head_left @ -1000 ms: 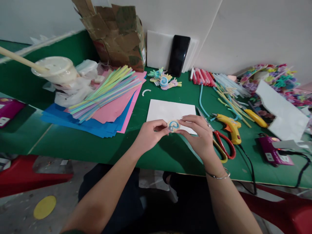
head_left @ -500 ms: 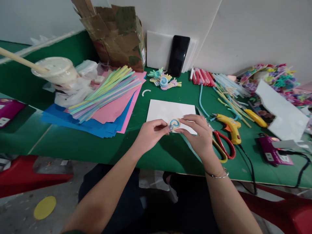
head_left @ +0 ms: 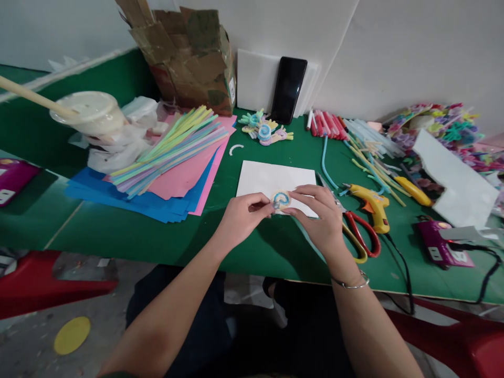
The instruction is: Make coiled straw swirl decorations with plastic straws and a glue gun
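Between my two hands is a small coiled pipe-cleaner spiral (head_left: 281, 199), cream with a blue swirl. My left hand (head_left: 249, 214) pinches its left edge between thumb and fingers. With thumb below and fingertips above, my right hand (head_left: 319, 214) grips its right side. Both hands are over the near edge of a white board (head_left: 268, 176) lying on the green table (head_left: 220, 231). A blue pipe cleaner (head_left: 309, 236) runs below my right hand, partly hidden by it. Scissors with red and yellow handles (head_left: 364, 236) lie just right of that hand.
A yellow glue gun (head_left: 372, 205) with a black cord lies at right, near a purple power strip (head_left: 443, 244). Pipe cleaners (head_left: 173, 152) rest on coloured sheets (head_left: 129, 202) at left. Finished spiral pieces (head_left: 265, 131) sit before a leaning phone (head_left: 289, 89).
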